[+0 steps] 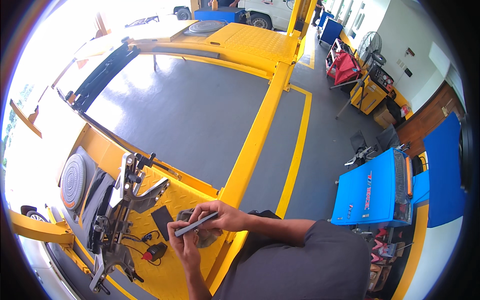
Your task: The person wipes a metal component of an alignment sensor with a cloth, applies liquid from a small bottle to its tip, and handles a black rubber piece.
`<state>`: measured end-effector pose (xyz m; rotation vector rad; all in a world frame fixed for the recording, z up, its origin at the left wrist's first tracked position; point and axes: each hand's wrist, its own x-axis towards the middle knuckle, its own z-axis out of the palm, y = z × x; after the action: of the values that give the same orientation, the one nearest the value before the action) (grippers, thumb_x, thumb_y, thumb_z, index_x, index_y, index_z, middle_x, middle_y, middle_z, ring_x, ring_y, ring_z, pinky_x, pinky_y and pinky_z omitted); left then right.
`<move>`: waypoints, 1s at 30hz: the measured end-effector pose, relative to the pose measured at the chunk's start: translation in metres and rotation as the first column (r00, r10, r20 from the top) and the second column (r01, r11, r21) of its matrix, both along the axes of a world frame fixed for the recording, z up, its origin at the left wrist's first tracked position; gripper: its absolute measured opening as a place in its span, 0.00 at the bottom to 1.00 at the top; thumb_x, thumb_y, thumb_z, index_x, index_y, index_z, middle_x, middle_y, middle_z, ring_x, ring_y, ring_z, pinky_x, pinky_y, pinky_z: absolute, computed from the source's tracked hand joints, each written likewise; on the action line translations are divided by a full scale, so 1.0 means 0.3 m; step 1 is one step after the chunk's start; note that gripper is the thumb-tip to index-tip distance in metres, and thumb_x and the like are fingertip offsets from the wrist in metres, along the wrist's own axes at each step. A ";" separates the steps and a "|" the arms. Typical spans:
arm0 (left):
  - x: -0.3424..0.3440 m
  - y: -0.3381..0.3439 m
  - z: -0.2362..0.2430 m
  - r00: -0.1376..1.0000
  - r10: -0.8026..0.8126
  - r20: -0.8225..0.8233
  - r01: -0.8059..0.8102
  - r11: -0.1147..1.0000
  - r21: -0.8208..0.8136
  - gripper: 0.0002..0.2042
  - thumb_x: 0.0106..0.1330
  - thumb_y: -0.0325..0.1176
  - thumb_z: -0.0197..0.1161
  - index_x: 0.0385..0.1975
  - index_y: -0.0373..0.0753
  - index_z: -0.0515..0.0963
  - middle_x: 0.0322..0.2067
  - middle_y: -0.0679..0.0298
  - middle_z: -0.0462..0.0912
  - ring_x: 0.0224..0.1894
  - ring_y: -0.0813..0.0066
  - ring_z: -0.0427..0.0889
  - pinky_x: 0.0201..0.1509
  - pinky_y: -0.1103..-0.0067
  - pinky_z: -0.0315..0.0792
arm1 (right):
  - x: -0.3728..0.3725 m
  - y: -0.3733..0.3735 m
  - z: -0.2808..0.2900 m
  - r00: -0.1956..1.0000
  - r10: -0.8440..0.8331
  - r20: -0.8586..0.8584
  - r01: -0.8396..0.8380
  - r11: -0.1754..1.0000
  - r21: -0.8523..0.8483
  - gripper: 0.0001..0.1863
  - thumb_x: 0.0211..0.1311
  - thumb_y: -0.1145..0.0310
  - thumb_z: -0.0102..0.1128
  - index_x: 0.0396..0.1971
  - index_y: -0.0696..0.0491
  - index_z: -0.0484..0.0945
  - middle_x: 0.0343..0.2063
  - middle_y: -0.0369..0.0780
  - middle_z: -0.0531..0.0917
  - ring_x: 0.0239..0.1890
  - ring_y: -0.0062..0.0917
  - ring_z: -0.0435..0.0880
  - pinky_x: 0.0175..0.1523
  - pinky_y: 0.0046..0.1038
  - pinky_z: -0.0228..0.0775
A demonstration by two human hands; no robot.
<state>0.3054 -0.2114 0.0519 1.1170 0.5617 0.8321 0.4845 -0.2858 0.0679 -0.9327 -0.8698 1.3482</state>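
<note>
My left hand [186, 245] and my right hand [220, 216] are both closed on a flat dark grey bar [192, 225], held slanting above a yellow tread-plate ramp [187, 272]. A grey-green rag [207, 241] lies under my hands. Beside them, to the left, is a dark flat rectangular piece [161, 220]. A silver-and-black clamp assembly [125, 187] rests on the ramp farther left, near a black device with a red part [157, 252] and cables.
A yellow lift beam [252, 150] runs forward on my right. A blue cabinet [360, 190], a yellow machine [367, 97] and a red cart [335, 65] stand along the right side. A round turntable [72, 182] is at left. A person [222, 4] is by a van at the back.
</note>
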 end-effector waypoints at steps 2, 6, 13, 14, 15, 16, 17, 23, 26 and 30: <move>0.006 -0.003 0.012 0.999 0.035 0.028 -0.033 0.996 -0.081 0.05 0.78 0.24 0.58 0.44 0.40 0.70 0.30 0.72 0.71 0.23 0.91 0.62 0.25 0.88 0.55 | -0.008 -0.001 0.010 0.993 -0.057 0.103 0.051 0.997 0.062 0.09 0.71 0.77 0.67 0.48 0.56 0.85 0.35 0.34 0.86 0.31 0.16 0.81 0.37 0.23 0.73; 0.006 0.009 0.004 0.992 0.059 0.113 -0.036 0.980 -0.198 0.05 0.75 0.22 0.58 0.42 0.41 0.70 0.30 0.72 0.71 0.22 0.90 0.63 0.22 0.88 0.55 | -0.046 -0.017 -0.033 0.849 -0.295 0.438 0.146 0.928 0.342 0.15 0.66 0.78 0.68 0.52 0.57 0.85 0.41 0.42 0.89 0.43 0.31 0.90 0.51 0.31 0.81; 0.003 0.018 0.009 0.981 0.075 0.179 -0.002 0.926 -0.378 0.06 0.74 0.22 0.59 0.46 0.39 0.73 0.31 0.70 0.74 0.23 0.89 0.67 0.22 0.89 0.61 | -0.044 -0.025 -0.083 0.761 -0.427 0.488 0.133 0.840 0.526 0.23 0.67 0.79 0.69 0.62 0.54 0.84 0.46 0.44 0.91 0.47 0.33 0.92 0.51 0.31 0.83; -0.007 0.024 0.004 0.981 0.059 0.185 0.018 0.922 -0.388 0.07 0.74 0.22 0.60 0.47 0.38 0.73 0.32 0.69 0.75 0.23 0.88 0.68 0.23 0.89 0.63 | -0.043 -0.022 -0.081 0.798 -0.405 0.446 0.147 0.849 0.508 0.23 0.67 0.79 0.69 0.62 0.53 0.84 0.46 0.43 0.91 0.47 0.30 0.92 0.52 0.30 0.83; -0.011 0.028 0.005 0.981 0.043 0.190 0.037 0.917 -0.397 0.07 0.75 0.22 0.60 0.48 0.38 0.73 0.33 0.68 0.76 0.24 0.87 0.70 0.23 0.89 0.64 | -0.042 -0.021 -0.070 0.866 -0.332 0.375 0.188 0.909 0.371 0.22 0.68 0.77 0.70 0.61 0.53 0.85 0.43 0.40 0.92 0.40 0.25 0.89 0.46 0.26 0.82; -0.012 0.025 0.014 0.984 0.045 0.170 0.022 0.926 -0.376 0.07 0.75 0.23 0.61 0.49 0.37 0.73 0.33 0.67 0.77 0.24 0.87 0.71 0.24 0.89 0.66 | -0.041 -0.021 -0.049 0.920 -0.266 0.287 0.206 0.953 0.224 0.21 0.68 0.76 0.71 0.60 0.53 0.86 0.40 0.38 0.93 0.34 0.21 0.87 0.40 0.23 0.80; -0.006 0.012 0.040 0.988 0.044 0.148 0.012 0.933 -0.360 0.07 0.75 0.23 0.61 0.49 0.37 0.73 0.34 0.67 0.78 0.25 0.86 0.72 0.25 0.89 0.67 | -0.037 -0.023 -0.036 0.959 -0.215 0.185 0.206 0.976 0.065 0.20 0.68 0.74 0.72 0.59 0.53 0.86 0.37 0.36 0.93 0.27 0.16 0.85 0.34 0.19 0.78; 0.008 0.006 0.029 0.995 0.100 -0.016 -0.098 0.991 0.092 0.07 0.77 0.27 0.63 0.48 0.36 0.73 0.32 0.65 0.79 0.26 0.83 0.75 0.27 0.86 0.72 | 0.006 -0.018 -0.021 0.991 -0.099 0.086 0.097 0.995 0.028 0.16 0.71 0.76 0.69 0.57 0.53 0.88 0.35 0.34 0.91 0.28 0.10 0.81 0.33 0.17 0.74; 0.004 0.003 0.034 0.994 0.092 -0.056 -0.082 0.984 0.159 0.08 0.77 0.29 0.64 0.47 0.37 0.73 0.30 0.66 0.79 0.24 0.84 0.75 0.26 0.85 0.72 | -0.026 -0.006 -0.049 0.934 -0.262 0.241 0.203 0.948 0.245 0.12 0.71 0.73 0.70 0.52 0.55 0.88 0.30 0.32 0.89 0.27 0.11 0.80 0.33 0.18 0.73; -0.040 0.017 0.011 0.997 -0.059 0.048 0.054 0.993 0.108 0.08 0.76 0.28 0.65 0.46 0.36 0.73 0.32 0.65 0.79 0.22 0.84 0.75 0.26 0.86 0.72 | 0.015 -0.027 -0.028 0.987 0.085 -0.133 -0.074 0.994 0.083 0.07 0.72 0.69 0.71 0.43 0.55 0.85 0.27 0.30 0.84 0.27 0.11 0.78 0.32 0.18 0.69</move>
<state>0.2935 -0.2062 0.0552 1.2005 0.4450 0.8470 0.4890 -0.2938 0.0594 -0.7431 -0.8552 1.4191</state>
